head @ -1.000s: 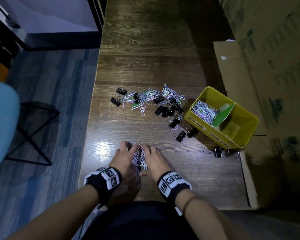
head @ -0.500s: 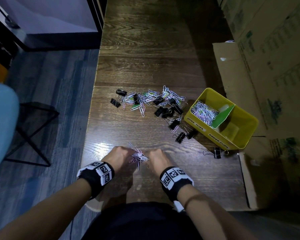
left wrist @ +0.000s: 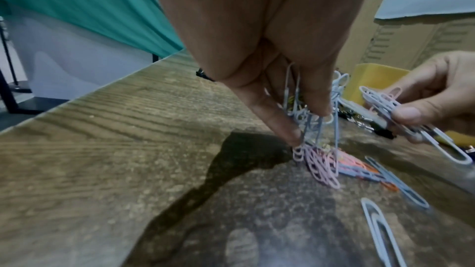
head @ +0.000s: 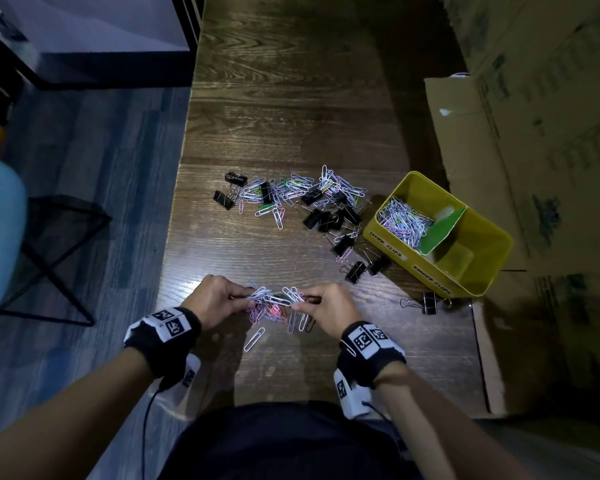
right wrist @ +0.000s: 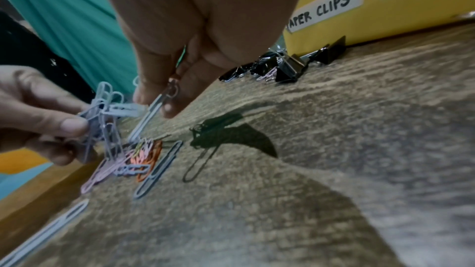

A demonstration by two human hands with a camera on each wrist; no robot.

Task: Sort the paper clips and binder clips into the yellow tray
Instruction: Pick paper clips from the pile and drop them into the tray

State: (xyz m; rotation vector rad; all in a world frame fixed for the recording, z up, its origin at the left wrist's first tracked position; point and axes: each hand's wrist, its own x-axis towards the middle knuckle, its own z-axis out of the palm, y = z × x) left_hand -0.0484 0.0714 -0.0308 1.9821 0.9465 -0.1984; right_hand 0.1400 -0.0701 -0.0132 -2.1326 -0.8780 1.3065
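Since a second earlier, the left hand [head: 212, 299] and right hand [head: 329, 308] had risen off the table [head: 291, 98], each pinching part of one tangle of paper clips [head: 274, 301]; several lay loose beneath. The gathered lot seemed ready for the tray [head: 478, 268], well right, past the mixed pile [head: 302, 199].

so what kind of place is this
Probably an office or storeroom corner: a long wooden table strewn with paper clips and binder clips, cardboard boxes stacked alongside, a yellow tray.

Glossy grained wood table [head: 291, 98]; coated wire paper clips [head: 274, 202].
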